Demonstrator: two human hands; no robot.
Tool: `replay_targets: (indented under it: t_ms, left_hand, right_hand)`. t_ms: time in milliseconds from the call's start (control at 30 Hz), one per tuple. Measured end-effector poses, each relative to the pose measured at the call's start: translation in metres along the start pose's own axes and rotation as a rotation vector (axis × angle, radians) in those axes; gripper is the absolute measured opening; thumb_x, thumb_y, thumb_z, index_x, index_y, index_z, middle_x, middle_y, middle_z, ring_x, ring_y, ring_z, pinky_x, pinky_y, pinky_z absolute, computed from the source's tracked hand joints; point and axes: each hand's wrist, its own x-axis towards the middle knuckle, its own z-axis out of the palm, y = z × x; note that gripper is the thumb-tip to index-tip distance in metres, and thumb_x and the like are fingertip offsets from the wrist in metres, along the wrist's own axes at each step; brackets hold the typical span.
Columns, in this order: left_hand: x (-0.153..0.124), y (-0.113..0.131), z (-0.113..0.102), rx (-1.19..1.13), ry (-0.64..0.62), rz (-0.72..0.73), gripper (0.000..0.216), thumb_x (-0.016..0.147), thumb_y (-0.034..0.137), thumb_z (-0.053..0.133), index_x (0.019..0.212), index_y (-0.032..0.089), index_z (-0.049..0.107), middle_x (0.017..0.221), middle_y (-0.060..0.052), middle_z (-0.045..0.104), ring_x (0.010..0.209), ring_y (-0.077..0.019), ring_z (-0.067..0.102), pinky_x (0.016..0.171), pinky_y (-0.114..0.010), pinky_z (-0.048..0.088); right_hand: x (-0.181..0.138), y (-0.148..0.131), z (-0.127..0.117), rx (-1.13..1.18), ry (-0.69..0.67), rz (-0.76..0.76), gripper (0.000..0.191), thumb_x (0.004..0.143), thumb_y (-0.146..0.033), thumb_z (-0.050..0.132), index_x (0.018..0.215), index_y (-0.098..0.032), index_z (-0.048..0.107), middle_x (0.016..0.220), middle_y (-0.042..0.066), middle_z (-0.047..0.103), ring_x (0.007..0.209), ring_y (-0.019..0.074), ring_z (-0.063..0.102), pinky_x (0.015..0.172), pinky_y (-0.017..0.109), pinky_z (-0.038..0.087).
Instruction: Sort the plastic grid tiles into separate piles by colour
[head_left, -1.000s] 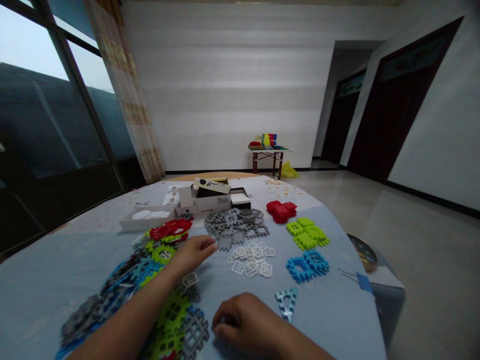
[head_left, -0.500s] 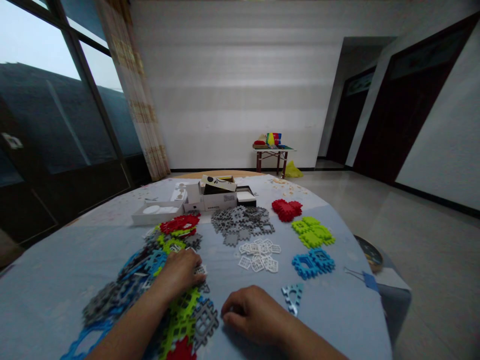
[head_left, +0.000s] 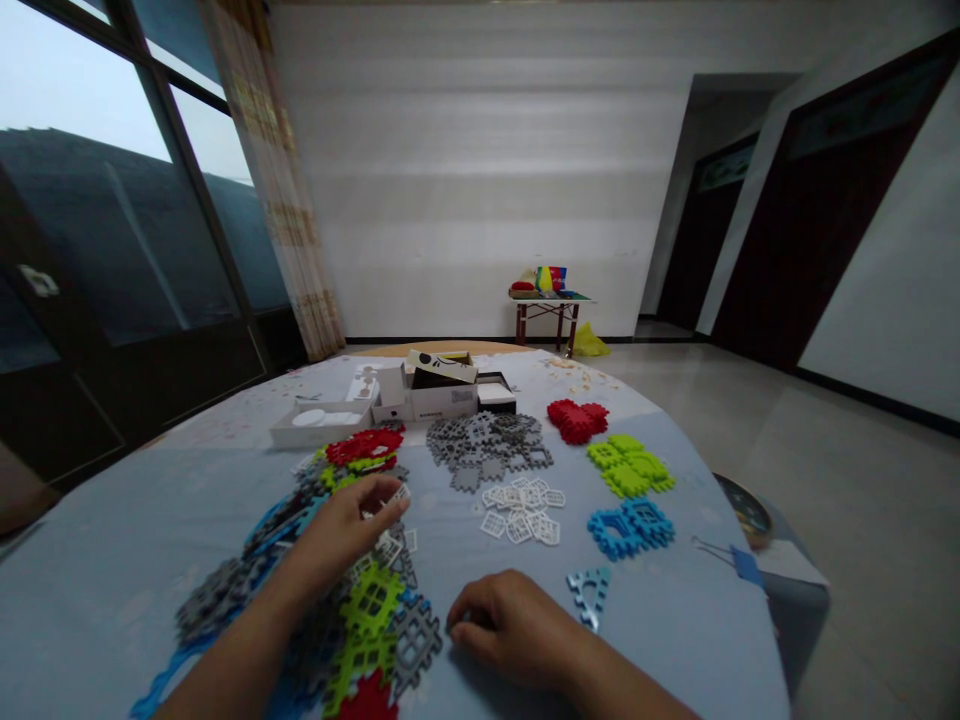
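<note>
My left hand (head_left: 352, 520) is raised over the mixed pile of plastic building pieces, with a small white window lattice piece (head_left: 402, 494) pinched between thumb and fingers. Below it lie green interlocking plates (head_left: 373, 598), more white lattice pieces (head_left: 388, 547) and a grey window plate (head_left: 415, 640). My right hand (head_left: 502, 620) rests on the tablecloth right of that grey plate, fingers loosely curled in, with nothing visible in them. A heap of white lattice pieces (head_left: 523, 508) lies beyond it. The blue triangular piece (head_left: 591, 594) is to its right.
Sorted groups lie farther out: grey plates (head_left: 487, 448), red pieces (head_left: 577, 420), green plates (head_left: 630, 465) and blue pieces (head_left: 631, 527). White boxes (head_left: 442, 402) and a shallow white tray (head_left: 319, 430) stand at the back. A blue clip (head_left: 745, 567) sits at the table's right edge.
My left hand has lifted from the pile and now shows a white lattice piece in its fingertips. My right hand has stayed in place.
</note>
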Motion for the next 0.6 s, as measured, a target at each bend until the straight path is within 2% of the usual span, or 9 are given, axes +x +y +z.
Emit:
replay_targets:
  t_ms: [67, 133, 233, 300, 400, 500, 600]
  left_hand:
    - [0.001, 0.005, -0.001, -0.146, -0.029, -0.026, 0.053, 0.068, 0.059, 0.053, 0.099, 0.016, 0.056, 0.093, -0.007, 0.062, 0.08, -0.0189, 0.057, 0.075, -0.031, 0.045]
    - [0.005, 0.006, 0.005, -0.192, -0.105, -0.035, 0.052, 0.068, 0.059, 0.053, 0.095, 0.014, 0.057, 0.085, -0.006, 0.061, 0.069, -0.016, 0.056, 0.067, -0.029, 0.046]
    - [0.019, 0.006, 0.021, -0.183, -0.197, -0.017, 0.051, 0.064, 0.058, 0.058, 0.085, 0.012, 0.059, 0.074, -0.004, 0.059, 0.065, -0.0156, 0.054, 0.06, -0.027, 0.045]
    - [0.031, 0.009, 0.034, -0.179, -0.21, 0.0, 0.052, 0.061, 0.058, 0.062, 0.083, 0.011, 0.059, 0.071, -0.005, 0.059, 0.065, -0.0173, 0.055, 0.06, -0.028, 0.045]
    - [0.052, 0.023, 0.049, -0.208, -0.186, 0.032, 0.06, 0.063, 0.058, 0.06, 0.1, 0.01, 0.057, 0.09, -0.01, 0.064, 0.078, -0.0202, 0.059, 0.066, -0.03, 0.048]
    - [0.064, 0.038, 0.052, -0.207, -0.116, 0.079, 0.068, 0.065, 0.056, 0.059, 0.117, 0.013, 0.05, 0.115, -0.012, 0.057, 0.097, -0.0207, 0.057, 0.08, -0.03, 0.047]
    - [0.058, 0.041, 0.044, -0.128, -0.057, 0.12, 0.061, 0.068, 0.055, 0.056, 0.114, 0.016, 0.053, 0.114, -0.011, 0.057, 0.1, -0.0216, 0.055, 0.085, -0.032, 0.045]
  right_hand:
    - [0.0, 0.0, -0.001, 0.005, -0.003, 0.005, 0.026, 0.075, -0.028, 0.05, 0.092, -0.024, 0.07, 0.073, 0.0, 0.068, 0.058, 0.0103, 0.054, 0.054, 0.018, 0.034]
    - [0.001, -0.001, -0.002, 0.011, -0.004, 0.009, 0.026, 0.075, -0.028, 0.05, 0.092, -0.024, 0.07, 0.073, 0.0, 0.068, 0.058, 0.0102, 0.053, 0.053, 0.018, 0.034]
    - [0.001, -0.001, -0.003, 0.011, 0.002, 0.006, 0.025, 0.075, -0.028, 0.051, 0.091, -0.024, 0.07, 0.072, -0.001, 0.068, 0.057, 0.0099, 0.053, 0.053, 0.018, 0.034]
    - [0.001, 0.0, -0.003, 0.008, 0.004, -0.002, 0.025, 0.075, -0.028, 0.051, 0.09, -0.024, 0.07, 0.071, -0.001, 0.068, 0.057, 0.0097, 0.052, 0.052, 0.018, 0.033]
    - [0.001, 0.001, -0.001, 0.008, 0.008, -0.01, 0.024, 0.075, -0.028, 0.051, 0.09, -0.024, 0.07, 0.071, -0.001, 0.067, 0.057, 0.0095, 0.052, 0.053, 0.017, 0.034]
    - [0.001, 0.003, 0.0, 0.021, -0.002, -0.006, 0.025, 0.076, -0.028, 0.051, 0.091, -0.023, 0.07, 0.071, 0.0, 0.067, 0.056, 0.0093, 0.052, 0.053, 0.017, 0.034]
    - [0.001, 0.003, 0.0, 0.027, -0.012, -0.002, 0.026, 0.077, -0.029, 0.05, 0.093, -0.023, 0.069, 0.072, 0.0, 0.068, 0.057, 0.0092, 0.052, 0.053, 0.017, 0.034]
